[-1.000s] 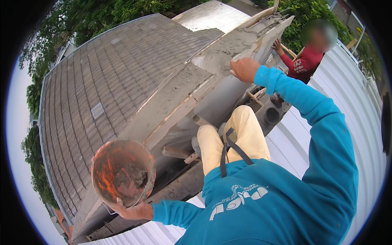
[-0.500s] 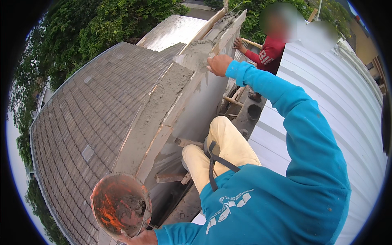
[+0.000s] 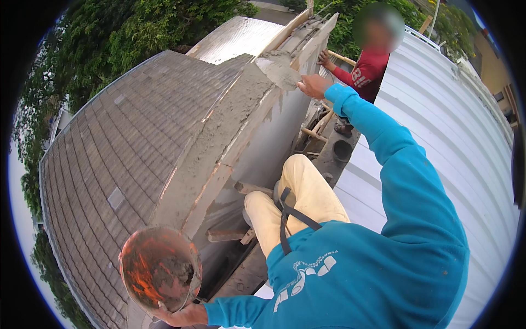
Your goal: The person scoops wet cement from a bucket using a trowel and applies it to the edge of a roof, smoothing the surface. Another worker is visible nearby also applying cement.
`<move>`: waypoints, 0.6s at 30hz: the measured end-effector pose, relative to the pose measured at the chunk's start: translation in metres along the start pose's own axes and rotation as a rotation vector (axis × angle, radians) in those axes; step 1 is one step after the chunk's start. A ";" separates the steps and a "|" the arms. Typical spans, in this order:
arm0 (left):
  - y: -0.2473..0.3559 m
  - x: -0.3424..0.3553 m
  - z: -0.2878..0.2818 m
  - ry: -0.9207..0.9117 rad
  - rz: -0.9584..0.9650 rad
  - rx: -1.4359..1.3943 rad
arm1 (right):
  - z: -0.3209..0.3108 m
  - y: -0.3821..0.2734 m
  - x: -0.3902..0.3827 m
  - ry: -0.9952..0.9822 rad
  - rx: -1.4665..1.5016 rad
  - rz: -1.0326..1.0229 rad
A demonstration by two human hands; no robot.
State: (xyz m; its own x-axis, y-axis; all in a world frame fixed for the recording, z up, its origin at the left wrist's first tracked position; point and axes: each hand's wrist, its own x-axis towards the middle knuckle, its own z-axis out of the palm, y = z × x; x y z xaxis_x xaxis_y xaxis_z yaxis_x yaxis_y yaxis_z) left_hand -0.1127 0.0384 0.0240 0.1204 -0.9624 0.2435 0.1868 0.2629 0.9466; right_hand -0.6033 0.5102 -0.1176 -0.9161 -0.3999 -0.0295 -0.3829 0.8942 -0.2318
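Note:
My left hand (image 3: 183, 316) grips the near rim of an orange bucket (image 3: 131, 262), which has grey mortar (image 3: 174, 277) inside. The bucket is tilted and stands at the near end of a wall top. My right hand (image 3: 314, 86) is closed round the handle of a trowel (image 3: 280, 74), mostly hidden by the fingers. Its mortar-smeared blade lies at the wall top, over the wet grey mortar layer (image 3: 219, 118). This rough layer runs along the wall top between two thin edge strips.
A co-worker in a red shirt (image 3: 370, 74) stands beyond the wall, a hand on an upright board (image 3: 318, 41). Left lies a tiled roof (image 3: 126, 131); right, a pale corrugated metal roof (image 3: 438, 148). Wooden props (image 3: 227, 235) jut beside my knees. A dark bucket (image 3: 343, 151) sits on the ledge.
My right hand and the trowel have moved to the right and slightly nearer along the wall top. My left hand still holds the bucket, which has shifted slightly.

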 end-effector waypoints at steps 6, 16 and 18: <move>0.001 -0.007 0.005 -0.036 0.026 -0.008 | 0.010 0.034 -0.060 -0.025 -0.028 -0.099; 0.000 -0.008 0.000 -0.056 -0.012 -0.048 | -0.091 -0.010 -0.088 -0.218 0.212 0.191; 0.001 -0.006 0.001 -0.060 -0.026 -0.056 | -0.088 0.007 -0.045 -0.230 0.217 0.142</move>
State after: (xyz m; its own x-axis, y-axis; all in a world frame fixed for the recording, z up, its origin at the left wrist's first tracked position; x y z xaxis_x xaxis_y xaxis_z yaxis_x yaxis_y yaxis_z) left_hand -0.1147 0.0443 0.0239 0.0568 -0.9708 0.2330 0.2432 0.2398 0.9399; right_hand -0.5756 0.5524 -0.0323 -0.8980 -0.3313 -0.2895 -0.1963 0.8905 -0.4104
